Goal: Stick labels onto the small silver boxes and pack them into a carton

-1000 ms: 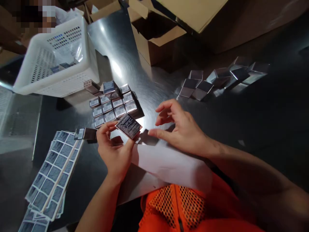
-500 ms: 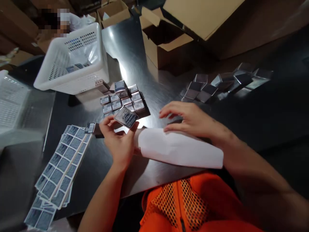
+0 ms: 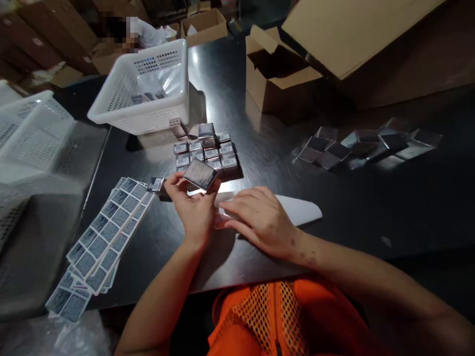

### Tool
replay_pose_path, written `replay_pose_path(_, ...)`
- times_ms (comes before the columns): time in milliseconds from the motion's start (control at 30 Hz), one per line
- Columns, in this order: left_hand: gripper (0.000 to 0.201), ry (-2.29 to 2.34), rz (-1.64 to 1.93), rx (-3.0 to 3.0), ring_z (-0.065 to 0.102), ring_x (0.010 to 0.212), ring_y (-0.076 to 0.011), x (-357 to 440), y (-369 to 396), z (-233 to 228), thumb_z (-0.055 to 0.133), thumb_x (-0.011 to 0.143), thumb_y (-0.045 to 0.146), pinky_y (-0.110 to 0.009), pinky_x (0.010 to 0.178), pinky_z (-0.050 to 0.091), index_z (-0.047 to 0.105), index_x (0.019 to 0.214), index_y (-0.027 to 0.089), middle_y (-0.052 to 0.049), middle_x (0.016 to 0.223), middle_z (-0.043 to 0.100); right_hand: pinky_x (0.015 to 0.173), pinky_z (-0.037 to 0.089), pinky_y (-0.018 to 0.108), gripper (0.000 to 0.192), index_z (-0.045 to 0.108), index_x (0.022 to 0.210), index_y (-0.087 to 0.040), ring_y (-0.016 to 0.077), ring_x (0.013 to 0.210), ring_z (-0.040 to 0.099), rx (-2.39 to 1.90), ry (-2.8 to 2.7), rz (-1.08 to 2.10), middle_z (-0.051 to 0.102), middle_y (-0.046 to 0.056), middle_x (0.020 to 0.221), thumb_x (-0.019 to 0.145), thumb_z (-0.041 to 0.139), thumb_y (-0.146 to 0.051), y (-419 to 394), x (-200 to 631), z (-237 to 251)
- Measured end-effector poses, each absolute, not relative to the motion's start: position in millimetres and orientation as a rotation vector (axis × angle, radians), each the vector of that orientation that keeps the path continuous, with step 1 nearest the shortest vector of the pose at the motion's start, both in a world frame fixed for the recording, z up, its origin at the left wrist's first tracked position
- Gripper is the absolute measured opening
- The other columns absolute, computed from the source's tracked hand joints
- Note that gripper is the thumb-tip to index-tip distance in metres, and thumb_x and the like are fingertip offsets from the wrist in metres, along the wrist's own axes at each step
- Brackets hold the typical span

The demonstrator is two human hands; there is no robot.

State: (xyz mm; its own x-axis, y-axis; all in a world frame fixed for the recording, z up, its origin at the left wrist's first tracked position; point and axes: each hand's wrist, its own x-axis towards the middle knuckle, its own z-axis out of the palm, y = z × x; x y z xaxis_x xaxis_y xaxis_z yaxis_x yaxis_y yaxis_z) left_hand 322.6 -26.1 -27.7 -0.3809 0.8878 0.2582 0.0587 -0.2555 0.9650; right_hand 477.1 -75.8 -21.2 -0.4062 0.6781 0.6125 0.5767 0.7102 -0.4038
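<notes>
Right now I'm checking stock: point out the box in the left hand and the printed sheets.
Held box (image 3: 200,174): head view, face toward camera.
Printed sheets (image 3: 108,228): head view, middle of the top sheet.

A: Counting from the middle of the view, what is standing at ten o'clock?
B: A white basket (image 3: 148,118) is sitting there on the metal table (image 3: 224,84), and clear plastic (image 3: 169,81) is bunching up inside
A: And towards one?
B: An open cardboard box (image 3: 255,86) is gaping, while a large brown carton (image 3: 408,69) is looming at two
A: Anything further?
B: A white crate (image 3: 40,146) is occupying nine, a smaller carton (image 3: 206,32) is standing open between eleven and twelve, and crumpled film (image 3: 63,337) is lying at eight
</notes>
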Motion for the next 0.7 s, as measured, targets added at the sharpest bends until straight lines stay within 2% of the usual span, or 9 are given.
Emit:
replay_pose_path(67, 0.064, 1.366, 1.603, 1.181, 0.063, 0.078, -0.0096, 325, -31, -26, 0.082, 0.063, 0.019, -0.021, 0.067, 0.05, 0.038, 0.108, 0.027, 0.0, 0.108, 0.059, 0.084, 0.046, 0.035, 0.019, 0.069, 0.116, -0.015, 0.018, 0.086, 0.069, -0.96, -2.095, 0.21, 0.077, 0.005, 0.093, 0.098, 0.063, -0.019, -72, 480, -28)
replay_pose_path(167, 0.064, 1.38, 1.525, 1.169, 0.065, 0.076, -0.0102, 324, -31, -27, 0.083, 0.063, 0.017, -0.02, 0.064, 0.049, 0.039, 0.109, 0.027, 0.0, 0.107, 0.062, 0.084, 0.046, 0.033, 0.015, 0.07, 0.11, -0.016, 0.0148, 0.081, 0.069, -0.958, -2.08, 0.227, 0.077, 0.002, 0.089, 0.1, 0.058, -0.015, -71, 485, -31)
replay_pose_path(267, 0.067, 1.341, 1.523, 1.176, 0.065, 0.077, -0.0102, 323, -29, -30, 0.085, 0.061, 0.018, -0.02, 0.066, 0.05, 0.039, 0.109, 0.026, 0.0, 0.105, 0.062, 0.093, 0.045, 0.035, 0.017, 0.07, 0.101, -0.017, 0.0154, 0.091, 0.071, -0.881, -2.143, 0.066, 0.078, 0.0, 0.09, 0.1, 0.054, -0.01, -73, 485, -30)
replay_pose_path(367, 0.067, 1.286, 1.531, 1.183, 0.062, 0.07, -0.0081, 324, -27, -32, 0.087, 0.061, 0.021, -0.018, 0.061, 0.048, 0.041, 0.109, 0.026, 0.002, 0.1, 0.063, 0.102, 0.044, 0.042, 0.015, 0.071, 0.095, -0.018, 0.0196, 0.105, 0.068, -0.771, -2.15, -0.197, 0.079, 0.0, 0.098, 0.097, 0.059, -0.009, -78, 484, -27)
replay_pose_path(433, 0.066, 1.262, 1.551, 1.181, 0.06, 0.065, -0.0067, 324, -26, -32, 0.087, 0.061, 0.021, -0.017, 0.058, 0.047, 0.043, 0.11, 0.026, 0.003, 0.097, 0.064, 0.104, 0.045, 0.044, 0.013, 0.073, 0.093, -0.018, 0.0195, 0.106, 0.067, -0.639, -2.145, -0.216, 0.079, -0.002, 0.102, 0.096, 0.062, -0.011, -82, 484, -23)
replay_pose_path(500, 0.065, 1.232, 1.56, 1.169, 0.061, 0.067, -0.0066, 325, -26, -30, 0.088, 0.061, 0.019, -0.017, 0.059, 0.048, 0.047, 0.111, 0.025, 0.003, 0.098, 0.064, 0.101, 0.049, 0.041, 0.015, 0.073, 0.09, -0.019, 0.0176, 0.103, 0.067, -0.424, -2.124, -0.037, 0.079, -0.002, 0.099, 0.098, 0.061, -0.015, -83, 487, -17)
replay_pose_path(600, 0.064, 1.165, 1.523, 1.17, 0.063, 0.074, -0.0078, 323, -25, -28, 0.089, 0.059, 0.017, -0.017, 0.064, 0.05, 0.055, 0.112, 0.026, 0.002, 0.104, 0.066, 0.09, 0.056, 0.033, 0.023, 0.074, 0.089, -0.019, 0.0167, 0.099, 0.066, -0.218, -1.925, 0.443, 0.076, 0.002, 0.093, 0.102, 0.056, -0.027, -80, 498, -8)
replay_pose_path(700, 0.063, 1.114, 1.423, 1.239, 0.065, 0.074, -0.0102, 321, -27, -28, 0.092, 0.055, 0.019, -0.018, 0.063, 0.053, 0.063, 0.111, 0.026, 0.001, 0.103, 0.069, 0.088, 0.056, 0.03, 0.008, 0.073, 0.096, -0.023, 0.0154, 0.095, 0.066, -0.346, -1.531, 0.762, 0.07, 0.002, 0.09, 0.097, 0.066, -0.025, -74, 514, 0)
